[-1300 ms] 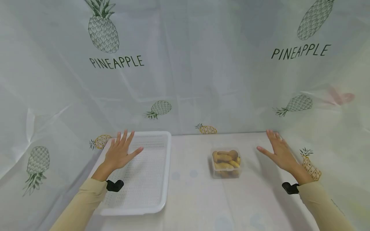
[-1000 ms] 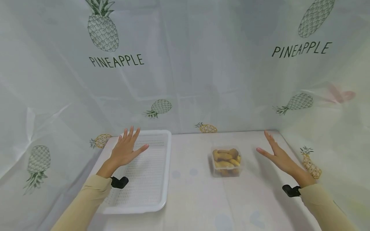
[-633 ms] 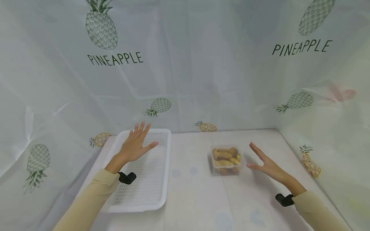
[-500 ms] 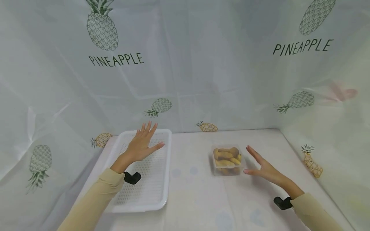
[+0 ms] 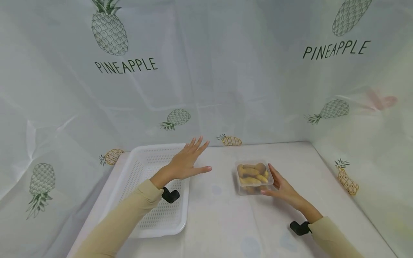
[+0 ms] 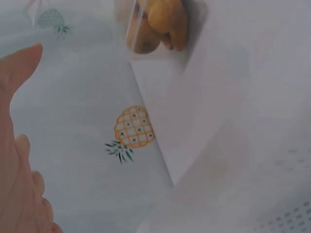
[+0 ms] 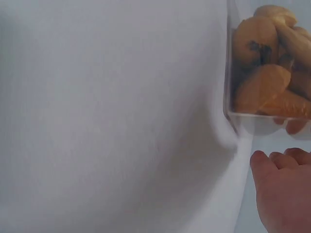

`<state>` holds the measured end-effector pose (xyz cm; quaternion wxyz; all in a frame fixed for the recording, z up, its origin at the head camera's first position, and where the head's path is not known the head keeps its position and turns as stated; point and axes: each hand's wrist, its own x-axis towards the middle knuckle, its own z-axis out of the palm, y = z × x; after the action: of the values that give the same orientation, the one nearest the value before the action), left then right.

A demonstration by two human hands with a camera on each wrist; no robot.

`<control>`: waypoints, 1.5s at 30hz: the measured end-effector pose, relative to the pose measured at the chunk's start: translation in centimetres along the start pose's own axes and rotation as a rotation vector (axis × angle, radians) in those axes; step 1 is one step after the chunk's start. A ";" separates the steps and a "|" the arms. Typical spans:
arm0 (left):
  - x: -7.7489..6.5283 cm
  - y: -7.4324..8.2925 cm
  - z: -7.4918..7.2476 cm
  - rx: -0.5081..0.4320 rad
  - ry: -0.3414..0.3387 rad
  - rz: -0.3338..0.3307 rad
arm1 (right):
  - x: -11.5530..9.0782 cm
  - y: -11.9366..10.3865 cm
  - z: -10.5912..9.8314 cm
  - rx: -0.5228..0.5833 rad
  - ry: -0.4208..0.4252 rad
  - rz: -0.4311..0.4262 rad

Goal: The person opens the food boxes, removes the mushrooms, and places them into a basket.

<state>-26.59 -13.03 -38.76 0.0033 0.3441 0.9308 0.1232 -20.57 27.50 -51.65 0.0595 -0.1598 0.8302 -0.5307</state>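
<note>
A clear plastic box (image 5: 244, 191) filled with brown and yellow mushroom-like pieces (image 5: 250, 175) stands on the white-covered table. My right hand (image 5: 287, 191) is at its right side, thumb near the front corner and fingers along the side. In the right wrist view a gap shows between the fingers (image 7: 284, 162) and the box wall; whether any part touches cannot be told. My left hand (image 5: 184, 165) is held over the right rim of the white basket (image 5: 184, 218), fingers spread and straight, holding nothing. The left wrist view shows its thumb (image 6: 24, 63) apart from the box.
The shallow perforated basket lies left on the table. A pineapple-print sheet (image 5: 226, 89) hangs behind the table and along both sides. Black wrist cameras sit at both cuffs.
My left hand has moved right, from over the basket's middle to its right rim. My right hand has moved left and reached the box's right side. The basket and box stay in place.
</note>
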 end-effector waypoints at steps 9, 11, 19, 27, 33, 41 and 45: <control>3.7 3.2 1.9 0.037 -0.104 0.105 | 0.7 0.7 1.2 0.094 0.036 0.008; 4.4 3.9 2.4 0.026 -0.127 0.120 | 0.8 0.9 1.4 0.129 0.037 -0.003; 6.8 6.9 4.8 -0.070 -0.202 0.170 | 1.0 1.4 1.7 0.191 0.012 -0.064; 8.6 9.8 7.7 -0.028 -0.242 0.233 | 0.9 1.3 1.9 0.241 0.032 -0.033; 9.3 10.7 8.9 0.017 -0.286 0.225 | 1.1 1.6 2.2 0.300 -0.024 -0.084; 9.6 11.3 9.7 0.112 -0.250 0.187 | 1.1 1.8 2.0 0.284 -0.034 -0.122; 9.5 11.8 9.8 0.177 -0.222 0.184 | 0.9 1.8 1.9 0.284 -0.038 -0.099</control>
<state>-25.41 3.94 -44.81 0.0647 0.4386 0.8964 0.0018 -21.28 26.27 -54.00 0.0712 -0.2006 0.7367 -0.6418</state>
